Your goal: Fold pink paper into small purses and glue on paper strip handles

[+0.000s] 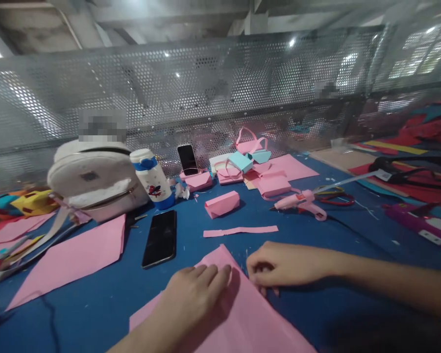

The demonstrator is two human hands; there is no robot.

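Right now, through the head camera, I have my left hand [194, 294] laid palm-down on a large pink paper sheet [252, 323], which lies in front of me on the blue tabletop [106, 314]; its fingers are extended and slightly bent. My right hand [266, 267] is curled at the sheet's right edge, and I cannot tell whether it pinches the paper. Just beyond the sheet I see a narrow pink paper strip [240, 231], then a small folded pink paper box [222, 204]. A pink glue gun [303, 202] lies to the right, a black smartphone [159, 239] to the left.
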